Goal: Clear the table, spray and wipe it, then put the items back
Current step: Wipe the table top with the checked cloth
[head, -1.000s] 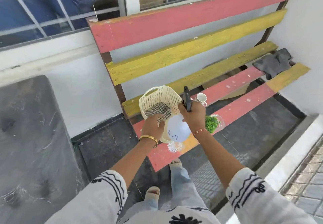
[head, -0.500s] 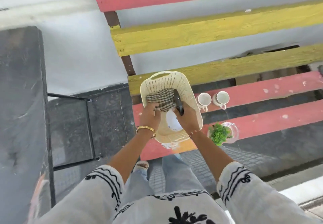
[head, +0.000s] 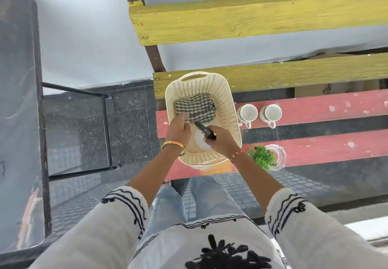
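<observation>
A cream perforated basket [head: 227, 109] rests on the left end of a red and yellow slatted bench [head: 315, 109]. Inside it lies a checked cloth [head: 197, 109]. My left hand [head: 178, 129] reaches into the basket and pinches the cloth's near edge. My right hand [head: 220, 140] is inside the basket too, closed on the black trigger head [head: 204, 130] of a white spray bottle [head: 200, 140], most of which is hidden by my hands.
Two white cups [head: 248, 113] [head: 271, 113] stand on a red slat right of the basket. A glass vase with a green plant [head: 266, 157] lies on the front slat. A dark glass-topped table [head: 19, 121] stands at left.
The basket, held tilted above the bench before, now sits flat on it. My hands and the spray bottle have sunk lower inside it. The view has tipped downward.
</observation>
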`<state>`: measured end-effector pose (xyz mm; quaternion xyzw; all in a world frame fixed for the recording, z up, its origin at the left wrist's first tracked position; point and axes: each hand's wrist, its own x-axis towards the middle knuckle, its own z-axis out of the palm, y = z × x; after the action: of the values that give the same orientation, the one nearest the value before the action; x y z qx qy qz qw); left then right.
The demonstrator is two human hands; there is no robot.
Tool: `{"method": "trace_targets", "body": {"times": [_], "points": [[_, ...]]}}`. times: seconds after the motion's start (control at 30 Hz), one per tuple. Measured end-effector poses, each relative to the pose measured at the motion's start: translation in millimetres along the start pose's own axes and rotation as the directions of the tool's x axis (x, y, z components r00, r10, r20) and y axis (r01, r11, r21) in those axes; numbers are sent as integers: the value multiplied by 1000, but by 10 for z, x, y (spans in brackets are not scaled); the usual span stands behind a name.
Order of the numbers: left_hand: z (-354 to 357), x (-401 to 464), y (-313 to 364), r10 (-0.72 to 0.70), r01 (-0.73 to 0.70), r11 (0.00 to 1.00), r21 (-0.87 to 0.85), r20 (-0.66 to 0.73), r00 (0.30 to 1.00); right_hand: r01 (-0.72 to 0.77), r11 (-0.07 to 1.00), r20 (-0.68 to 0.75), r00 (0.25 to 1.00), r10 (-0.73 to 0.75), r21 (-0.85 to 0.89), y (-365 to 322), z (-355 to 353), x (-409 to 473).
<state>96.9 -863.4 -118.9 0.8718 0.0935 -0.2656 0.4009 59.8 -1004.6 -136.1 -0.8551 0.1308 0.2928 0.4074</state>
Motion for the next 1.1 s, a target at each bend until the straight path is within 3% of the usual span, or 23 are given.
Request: {"method": "trace_targets", "body": {"times": [0.17,0.3,0.47,0.57,0.67,1.1], "points": [[42,6,85,-36,36,999,-26,3,999,-67,997,144,988,61,37,17,-187,49],[41,34,129,-87,89,994,-62,30,996,-182,980,331,932,148,75,-107,-408,168],[-6,67,129,-158,162,984,-81,44,986,-242,965,162,961,224,100,-152,-519,391],[-4,132,130,-195,200,977,-80,64,979,-327,891,133,945,300,315,-95,-455,499],[17,224,151,-227,231,970,-74,63,972,-399,819,161,917,365,413,-37,-362,644],[258,588,-32,-345,354,926,-132,80,935,-378,790,17,906,423,483,240,55,1429]]}}
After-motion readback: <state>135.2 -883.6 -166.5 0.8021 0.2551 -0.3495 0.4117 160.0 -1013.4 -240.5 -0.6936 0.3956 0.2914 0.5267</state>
